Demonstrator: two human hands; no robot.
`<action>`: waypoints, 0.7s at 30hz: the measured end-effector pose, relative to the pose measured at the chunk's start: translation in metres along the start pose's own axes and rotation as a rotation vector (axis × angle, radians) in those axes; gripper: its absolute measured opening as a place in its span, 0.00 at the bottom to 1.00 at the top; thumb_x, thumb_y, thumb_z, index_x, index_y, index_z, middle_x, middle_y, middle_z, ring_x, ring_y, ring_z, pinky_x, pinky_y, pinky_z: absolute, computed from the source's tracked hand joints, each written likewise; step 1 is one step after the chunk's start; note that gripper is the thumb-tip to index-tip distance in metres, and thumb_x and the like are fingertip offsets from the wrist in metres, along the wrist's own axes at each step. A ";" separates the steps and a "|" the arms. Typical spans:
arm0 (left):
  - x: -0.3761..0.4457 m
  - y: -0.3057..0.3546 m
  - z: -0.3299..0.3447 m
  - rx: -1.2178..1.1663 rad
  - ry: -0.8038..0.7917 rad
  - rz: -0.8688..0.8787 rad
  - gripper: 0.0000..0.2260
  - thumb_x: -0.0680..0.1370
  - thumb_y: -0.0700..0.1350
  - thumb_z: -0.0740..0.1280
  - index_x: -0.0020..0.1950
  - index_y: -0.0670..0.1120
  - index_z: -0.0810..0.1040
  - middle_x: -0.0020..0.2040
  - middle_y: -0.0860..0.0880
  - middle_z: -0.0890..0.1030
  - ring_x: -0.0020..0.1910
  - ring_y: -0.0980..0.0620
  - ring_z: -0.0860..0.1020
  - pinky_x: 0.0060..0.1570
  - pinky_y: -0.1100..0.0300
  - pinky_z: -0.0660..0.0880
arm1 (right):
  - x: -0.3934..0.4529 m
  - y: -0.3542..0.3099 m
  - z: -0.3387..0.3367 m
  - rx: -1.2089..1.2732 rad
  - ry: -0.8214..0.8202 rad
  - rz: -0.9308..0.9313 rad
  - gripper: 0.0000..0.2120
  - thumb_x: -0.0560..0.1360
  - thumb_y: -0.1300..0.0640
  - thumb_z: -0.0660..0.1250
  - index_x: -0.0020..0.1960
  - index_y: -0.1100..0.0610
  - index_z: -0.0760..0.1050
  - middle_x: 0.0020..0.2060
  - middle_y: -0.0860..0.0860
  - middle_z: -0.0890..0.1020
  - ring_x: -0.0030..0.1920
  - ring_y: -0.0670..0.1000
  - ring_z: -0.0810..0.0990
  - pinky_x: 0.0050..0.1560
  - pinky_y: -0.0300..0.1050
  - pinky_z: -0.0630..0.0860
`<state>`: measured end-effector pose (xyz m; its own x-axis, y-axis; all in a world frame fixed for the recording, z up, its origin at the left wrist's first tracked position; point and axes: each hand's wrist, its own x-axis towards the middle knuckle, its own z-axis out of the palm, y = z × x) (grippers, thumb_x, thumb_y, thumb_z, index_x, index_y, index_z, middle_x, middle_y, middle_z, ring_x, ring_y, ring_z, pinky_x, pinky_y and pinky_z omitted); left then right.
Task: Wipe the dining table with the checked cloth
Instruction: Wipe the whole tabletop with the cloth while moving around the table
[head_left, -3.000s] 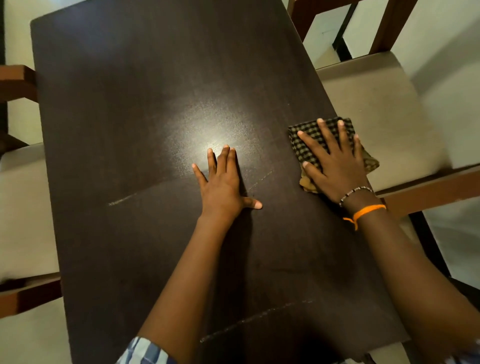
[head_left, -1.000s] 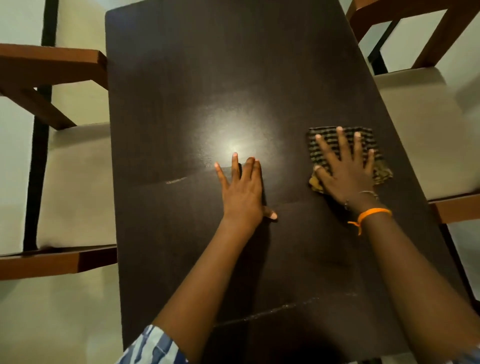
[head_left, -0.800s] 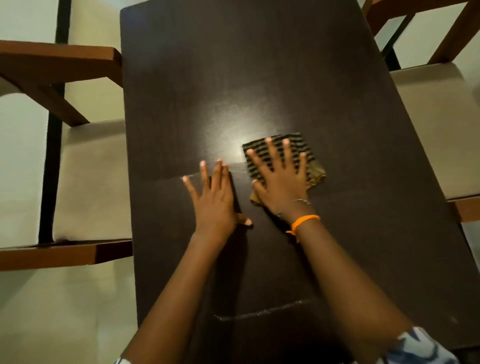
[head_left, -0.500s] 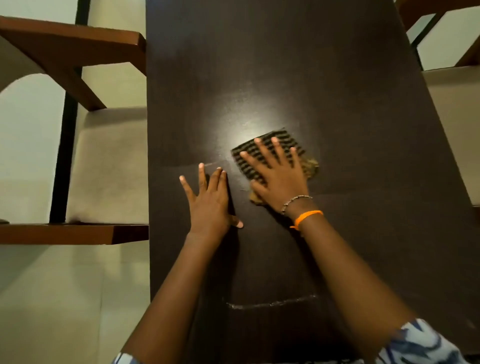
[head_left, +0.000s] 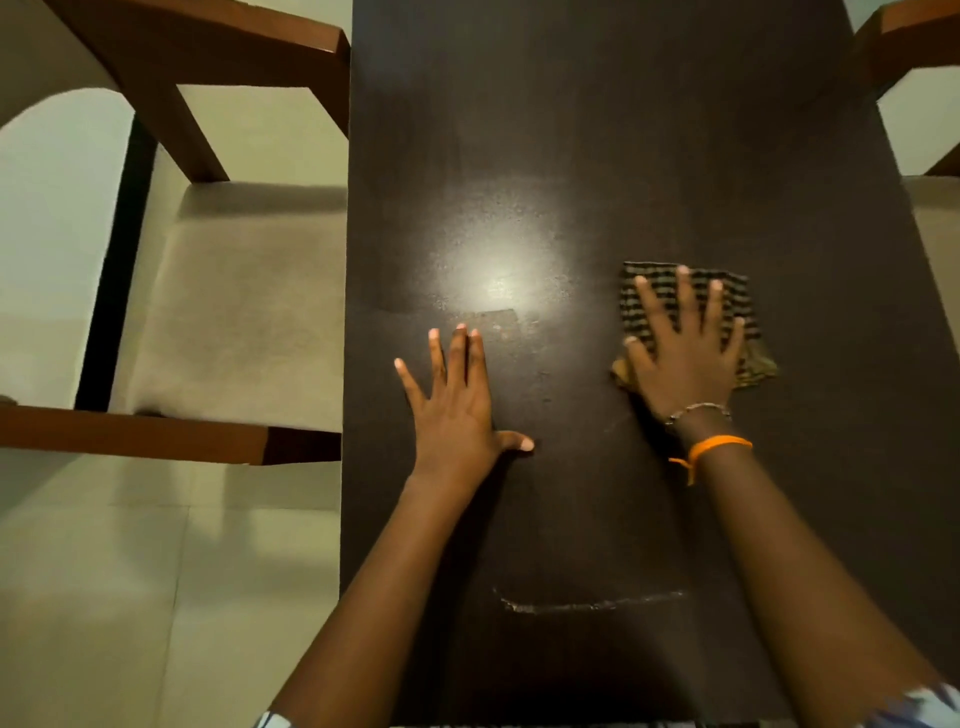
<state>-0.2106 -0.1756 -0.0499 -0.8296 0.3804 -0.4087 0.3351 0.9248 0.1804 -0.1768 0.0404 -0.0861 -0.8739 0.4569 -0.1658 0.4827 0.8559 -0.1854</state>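
The dark brown dining table (head_left: 623, 130) runs away from me, with a bright light reflection near its middle. The folded checked cloth (head_left: 737, 291) lies on the right half of the top. My right hand (head_left: 685, 353), with an orange band and a bead bracelet at the wrist, presses flat on the cloth with fingers spread. My left hand (head_left: 457, 405) lies flat and bare on the table left of it, holding nothing. A pale streak (head_left: 587, 603) marks the table near me.
A wooden chair with a beige cushioned seat (head_left: 234, 312) stands along the table's left edge. Part of another chair (head_left: 914, 57) shows at the far right. Pale floor tiles (head_left: 104, 597) lie at the lower left.
My right hand slid the cloth left to the table's middle beside my left hand, then back out to the right. My left hand stayed flat in place.
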 end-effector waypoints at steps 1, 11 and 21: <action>-0.003 -0.007 0.000 -0.009 0.008 -0.014 0.55 0.66 0.65 0.68 0.75 0.42 0.35 0.77 0.45 0.37 0.74 0.43 0.32 0.62 0.39 0.28 | -0.002 -0.021 0.005 0.000 -0.006 -0.046 0.31 0.71 0.43 0.50 0.75 0.41 0.52 0.77 0.50 0.49 0.76 0.59 0.45 0.71 0.66 0.44; -0.028 -0.088 0.004 -0.091 -0.053 -0.223 0.54 0.67 0.66 0.67 0.75 0.41 0.36 0.77 0.45 0.38 0.75 0.45 0.34 0.68 0.37 0.34 | -0.029 -0.198 0.051 -0.009 -0.136 -0.508 0.30 0.76 0.43 0.56 0.75 0.40 0.50 0.77 0.49 0.46 0.76 0.57 0.42 0.71 0.64 0.39; -0.023 -0.106 -0.001 -0.262 0.054 -0.186 0.47 0.70 0.65 0.65 0.76 0.41 0.45 0.78 0.44 0.49 0.76 0.46 0.41 0.70 0.43 0.33 | -0.009 -0.066 0.021 -0.043 0.010 -0.180 0.32 0.69 0.40 0.48 0.74 0.41 0.55 0.76 0.49 0.55 0.76 0.59 0.52 0.71 0.64 0.50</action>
<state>-0.2275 -0.2825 -0.0591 -0.8906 0.1975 -0.4097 0.0551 0.9410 0.3338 -0.1997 -0.0256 -0.0922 -0.9467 0.2973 -0.1241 0.3154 0.9337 -0.1693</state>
